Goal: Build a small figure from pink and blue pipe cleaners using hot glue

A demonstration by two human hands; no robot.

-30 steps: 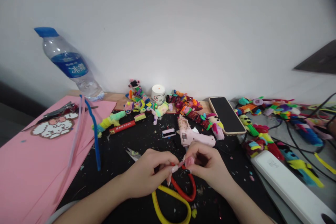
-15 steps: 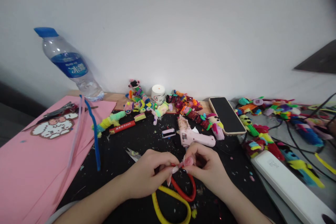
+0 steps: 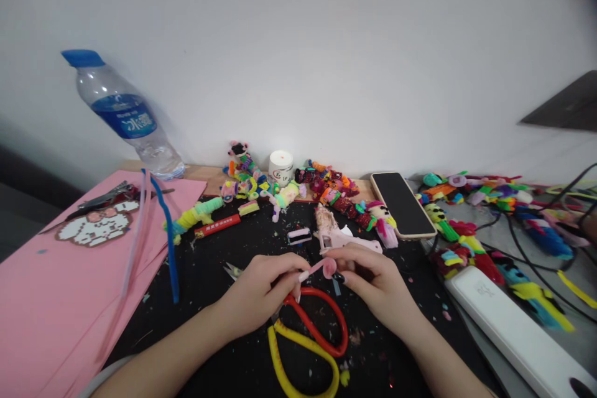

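Note:
A pink pipe cleaner (image 3: pixel 329 268), its right end wound into a small flat coil, is stretched between my two hands. My left hand (image 3: pixel 267 291) pinches its straight tail between thumb and forefinger. The coil sits at the fingertips of my right hand (image 3: pixel 368 280), which are closed around its edge. Below my hands lie scissors with one red and one yellow handle (image 3: pixel 272 354); my left hand hides part of their blades. Just beyond my right hand rests a pale pink glue gun (image 3: pixel 359 243), partly covered by the fingers.
Pink paper sheets (image 3: pixel 56 298) and a blue pipe cleaner (image 3: pixel 170 249) are at left, near a leaning water bottle (image 3: pixel 125 113). Colourful pipe-cleaner figures (image 3: pixel 336 193), a paper cup (image 3: pixel 280 168) and a phone (image 3: pixel 403 205) line the back. A white device (image 3: pixel 513 329) and cables lie right.
My hands have moved slightly apart and up, and a longer straight stretch of the pink pipe cleaner shows between them. More of the scissors' red handle is visible.

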